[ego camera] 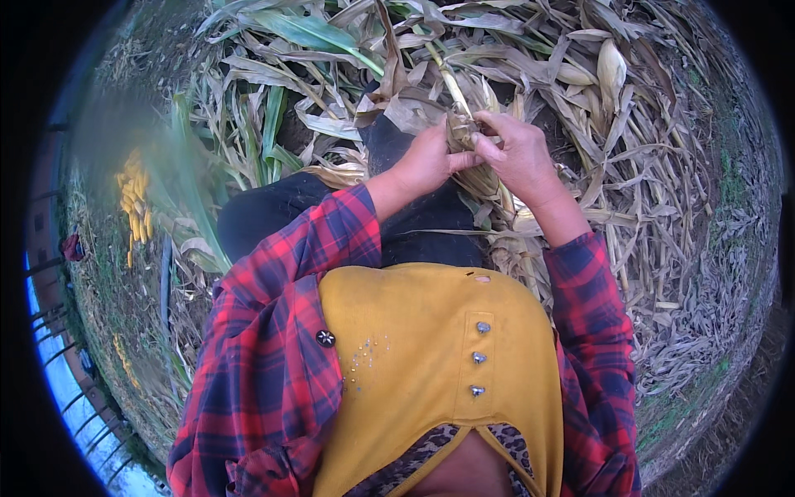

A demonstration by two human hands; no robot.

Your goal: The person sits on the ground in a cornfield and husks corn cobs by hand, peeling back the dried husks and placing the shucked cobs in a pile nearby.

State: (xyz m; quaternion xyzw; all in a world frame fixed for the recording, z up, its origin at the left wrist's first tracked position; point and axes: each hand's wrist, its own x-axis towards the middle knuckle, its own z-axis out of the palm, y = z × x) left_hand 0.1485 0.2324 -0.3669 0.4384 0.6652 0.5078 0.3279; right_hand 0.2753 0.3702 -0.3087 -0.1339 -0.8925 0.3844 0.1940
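Both hands are at a dry maize ear in its husk (pixel 481 177), close to a pale stalk (pixel 452 84) that runs up and away from it. My left hand (pixel 433 155) grips the husk from the left, its thumb across the front. From the right, my right hand (pixel 515 152) pinches the husk near the base of the stalk with thumb and fingers. Husk leaves cover the ear, so its kernels are hidden. My dark-trousered leg (pixel 428 223) lies just below the hands.
Dry maize stalks and leaves (pixel 640 168) lie heaped ahead and to the right, with a husk-covered ear (pixel 612 71) among them. Greener leaves (pixel 304 31) are at the upper left. A pile of bare yellow maize cobs (pixel 133 196) lies on the ground at far left.
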